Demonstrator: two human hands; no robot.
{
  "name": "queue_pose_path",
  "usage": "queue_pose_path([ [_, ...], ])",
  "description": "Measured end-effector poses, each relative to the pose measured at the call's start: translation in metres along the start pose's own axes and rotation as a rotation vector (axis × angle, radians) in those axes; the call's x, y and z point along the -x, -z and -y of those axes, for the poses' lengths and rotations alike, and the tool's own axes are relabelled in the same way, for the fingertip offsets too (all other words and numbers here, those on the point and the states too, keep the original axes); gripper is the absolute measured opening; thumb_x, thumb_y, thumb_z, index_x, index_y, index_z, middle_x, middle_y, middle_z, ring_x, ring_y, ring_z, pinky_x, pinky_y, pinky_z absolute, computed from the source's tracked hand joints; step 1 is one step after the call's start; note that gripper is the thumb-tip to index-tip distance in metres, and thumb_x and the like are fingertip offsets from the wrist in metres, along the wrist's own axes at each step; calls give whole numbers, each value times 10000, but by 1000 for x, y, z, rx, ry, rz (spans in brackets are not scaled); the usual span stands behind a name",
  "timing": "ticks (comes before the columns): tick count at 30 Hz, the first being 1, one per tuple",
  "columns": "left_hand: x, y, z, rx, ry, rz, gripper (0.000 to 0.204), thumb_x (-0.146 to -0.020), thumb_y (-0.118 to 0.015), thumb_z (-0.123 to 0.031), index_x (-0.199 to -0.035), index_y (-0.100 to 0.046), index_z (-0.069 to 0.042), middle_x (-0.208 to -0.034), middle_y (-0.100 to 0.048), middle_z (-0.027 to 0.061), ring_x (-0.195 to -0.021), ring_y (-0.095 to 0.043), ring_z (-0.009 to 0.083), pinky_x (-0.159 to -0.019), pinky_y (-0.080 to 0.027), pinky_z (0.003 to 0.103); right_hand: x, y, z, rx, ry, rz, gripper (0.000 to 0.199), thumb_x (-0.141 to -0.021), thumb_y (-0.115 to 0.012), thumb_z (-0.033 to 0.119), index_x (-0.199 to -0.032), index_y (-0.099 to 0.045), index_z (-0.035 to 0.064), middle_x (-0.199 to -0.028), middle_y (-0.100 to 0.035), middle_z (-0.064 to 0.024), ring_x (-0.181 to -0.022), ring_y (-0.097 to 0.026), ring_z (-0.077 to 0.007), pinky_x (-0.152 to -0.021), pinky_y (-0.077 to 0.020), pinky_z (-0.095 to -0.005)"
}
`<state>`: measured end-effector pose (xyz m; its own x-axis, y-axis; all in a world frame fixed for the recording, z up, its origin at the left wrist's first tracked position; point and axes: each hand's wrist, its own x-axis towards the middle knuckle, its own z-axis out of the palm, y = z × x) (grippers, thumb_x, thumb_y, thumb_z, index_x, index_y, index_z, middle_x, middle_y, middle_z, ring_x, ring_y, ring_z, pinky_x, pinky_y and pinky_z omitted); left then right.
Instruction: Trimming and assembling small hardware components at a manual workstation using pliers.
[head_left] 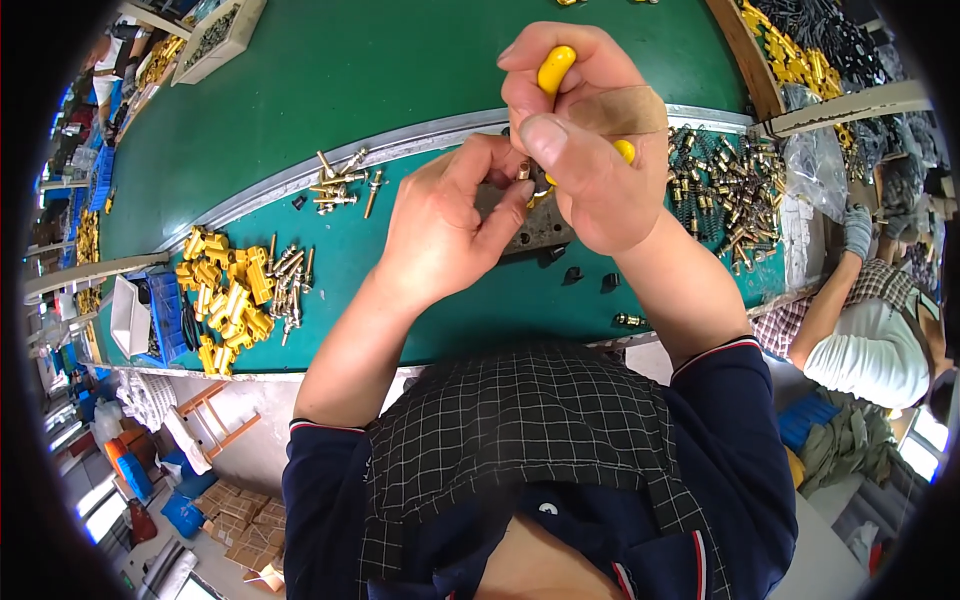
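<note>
Both forearms come up from the near edge, bare below dark blue sleeves pushed up toward the elbows, and meet at the middle of the scene. The left hand (445, 225) is held palm down with the wrist bent, its fingers curled and its fingertips pinched together toward the right. The right hand (580, 150) sits just beside and slightly farther, touching the left at the fingertips. It is closed in a fist-like grip, thumb pressed forward, knuckles raised.
</note>
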<state>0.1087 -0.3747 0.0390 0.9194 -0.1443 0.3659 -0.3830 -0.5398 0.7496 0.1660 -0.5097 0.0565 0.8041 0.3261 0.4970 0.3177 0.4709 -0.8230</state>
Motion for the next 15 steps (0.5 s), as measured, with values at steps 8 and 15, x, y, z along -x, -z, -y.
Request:
queue_pose_path([
  [8,-1,-1,12,16,-28,-19,149,-818,-665,-67,-963,-656,-33,-861,-676,99,-721,-661,275,-629,-530,332,1,-7,-2,-73,107,-48,85,-714,-564,-72,-789,-548,-35,-876,-547,-65,-647,-396,-42,-538,-350,-195],
  [15,2,-4,6,-153,-86,-16,160,-821,-660,-80,-976,-660,-43,-841,-673,97,-708,-653,280,-611,-529,346,-3,4,-13,16,238,13,94,-708,-566,-84,-659,-507,-30,-1016,-569,-123,-669,-410,-55,-557,-377,-208],
])
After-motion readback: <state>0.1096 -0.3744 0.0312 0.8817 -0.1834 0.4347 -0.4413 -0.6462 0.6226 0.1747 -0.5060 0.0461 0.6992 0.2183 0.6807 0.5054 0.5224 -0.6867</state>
